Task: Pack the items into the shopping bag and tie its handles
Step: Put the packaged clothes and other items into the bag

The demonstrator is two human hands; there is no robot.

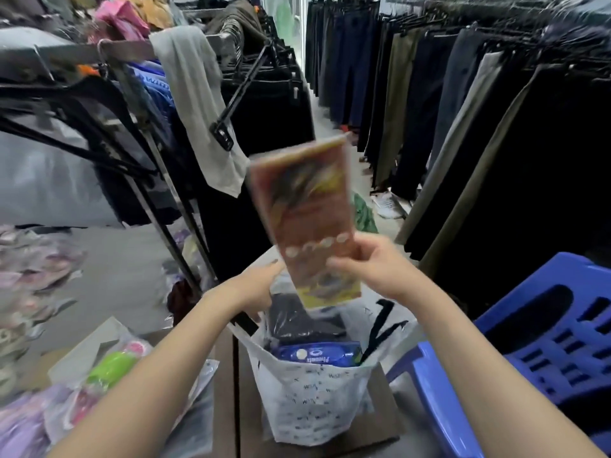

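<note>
A white printed plastic shopping bag (pixel 314 401) stands open on a cardboard surface in the lower middle. Inside it lie a blue packet (pixel 317 354) and a dark wrapped item (pixel 297 317). My right hand (pixel 370 269) grips a long red and yellow packet (pixel 304 213), blurred, upright and tilted, with its lower end over the bag's mouth. My left hand (pixel 256 285) is at the bag's far left rim, fingers near the packet's lower edge; whether it grips the rim is unclear. The bag's black handles (pixel 380 325) hang loose at the right.
A blue plastic stool (pixel 529 352) lies right of the bag. Plastic-wrapped items, one with a green object (pixel 110 368), lie at the lower left. Clothing racks with dark trousers (pixel 463 127) line both sides of a narrow aisle. A grey cloth (pixel 198 104) hangs over the left rail.
</note>
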